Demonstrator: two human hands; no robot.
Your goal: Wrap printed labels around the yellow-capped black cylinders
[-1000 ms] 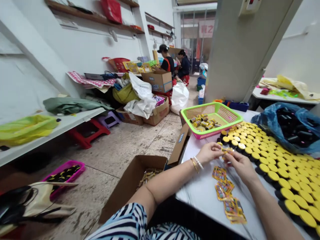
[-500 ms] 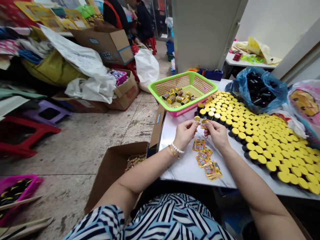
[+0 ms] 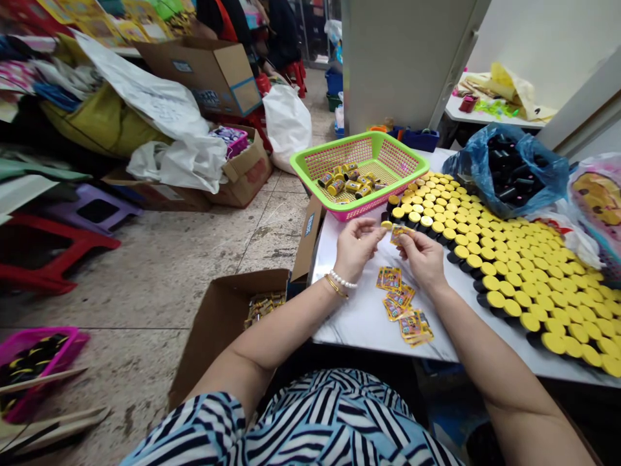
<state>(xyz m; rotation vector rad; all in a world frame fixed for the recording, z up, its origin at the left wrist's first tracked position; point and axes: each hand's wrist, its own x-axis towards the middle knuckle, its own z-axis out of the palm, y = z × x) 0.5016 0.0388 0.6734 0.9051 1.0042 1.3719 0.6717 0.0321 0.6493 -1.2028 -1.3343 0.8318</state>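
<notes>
Between the thumb and fingers of my right hand point(image 3: 423, 260) is a small yellow printed label point(image 3: 397, 233). My left hand point(image 3: 354, 249) is just left of it, fingers apart and curved, with nothing visible in them. A single yellow-capped black container point(image 3: 387, 224) stands right beyond my fingertips. Below my hands, several more printed labels point(image 3: 389, 278) lie in loose piles on the white table point(image 3: 339, 317). To the right, many black containers with round yellow caps point(image 3: 514, 278) stand upright in packed rows.
A green and pink basket point(image 3: 359, 210) holding several wrapped containers sits at the table's back left. A blue bag point(image 3: 514, 200) of black containers rests behind the rows. An open cardboard box point(image 3: 213, 323) is left of my legs. Stools and boxes occupy the floor's left side.
My left hand's fingers have spread and drawn slightly away from the label, which stays in my right hand. The whole view has shifted a little.
</notes>
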